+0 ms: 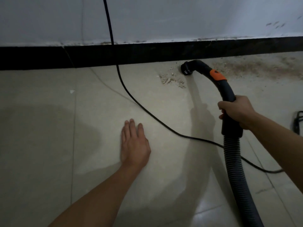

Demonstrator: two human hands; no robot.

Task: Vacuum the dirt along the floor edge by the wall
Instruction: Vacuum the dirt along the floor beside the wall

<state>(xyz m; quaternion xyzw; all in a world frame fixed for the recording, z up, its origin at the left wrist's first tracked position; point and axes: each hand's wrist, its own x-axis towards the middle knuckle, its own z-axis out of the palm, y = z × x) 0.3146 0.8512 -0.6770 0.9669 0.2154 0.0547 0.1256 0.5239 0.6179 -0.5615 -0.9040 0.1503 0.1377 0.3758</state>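
A: How many hands?
B: Two. The right hand [236, 110] grips the black tube [225, 90], with its fingers wrapped round it just above the ribbed hose [236, 169]. The left hand [134, 145] is flat with straight fingers and holds nothing. I can't tell whether it touches the floor [49, 128].
A: And the vacuum parts?
B: One tube with one orange band [217, 75], one nozzle [186, 69] at its tip, and one hose below the grip.
A: Where is the dirt [172, 79]?
B: Two patches lie on the floor by the black skirting [114, 54]. A small crumbly one is just left of the nozzle and a broad dusty one is to its right. The nozzle sits between them, close to the skirting.
A: Anything else?
B: One black cord [124, 86] comes down the wall [164, 18], crosses the floor between the hands and passes behind the hose. One dark thing [297, 122] sits at the right edge, too cut off to tell.
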